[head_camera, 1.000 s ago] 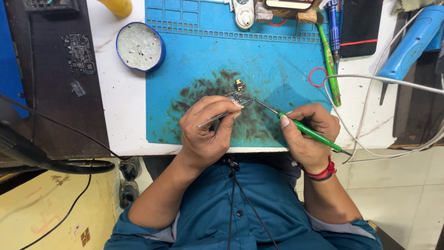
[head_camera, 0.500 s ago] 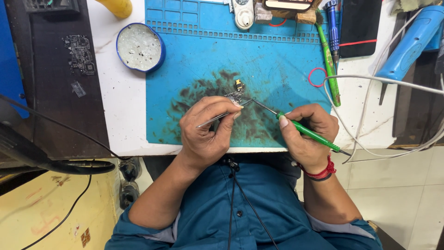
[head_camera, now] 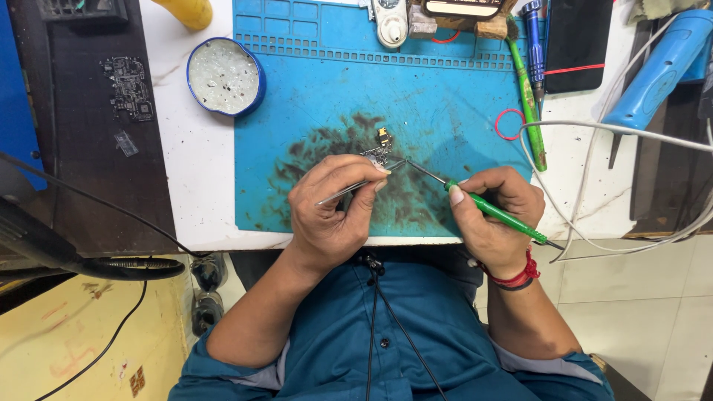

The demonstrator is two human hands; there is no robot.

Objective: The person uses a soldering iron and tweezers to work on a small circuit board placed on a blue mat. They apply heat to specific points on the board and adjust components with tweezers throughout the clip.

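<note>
On the blue work mat (head_camera: pixel 445 96), near the middle of its dark scorched patch, lies a small circuit part (head_camera: pixel 380 148), and both hands meet just beside it. The left hand (head_camera: pixel 334 212) is closed around a pair of metal tweezers (head_camera: pixel 356 187), thumb and forefinger pinching the shanks; the tips reach up to the lower edge of the part and seem to be touching it, though the spot is too small to be sure. The right hand (head_camera: pixel 494 215) is closed in a pen grip on a green-handled soldering iron (head_camera: pixel 494 213), whose thin metal tip slants up and left toward the same part, ending close beside the tweezer tips. A red thread band (head_camera: pixel 516 276) circles the right wrist.

Off the mat's upper left corner, on the white desk (head_camera: pixel 186 178), sits a round blue tin (head_camera: pixel 224 76) with pale contents. Left of that lies a dark pad carrying a bare circuit board (head_camera: pixel 130 87). Along the mat's right edge lie a green tool (head_camera: pixel 529 96) and a small red ring (head_camera: pixel 509 124). Beyond that edge, a white cable (head_camera: pixel 594 128) loops across the desk, and a blue hot-air handle (head_camera: pixel 657 70) rests further right.
</note>
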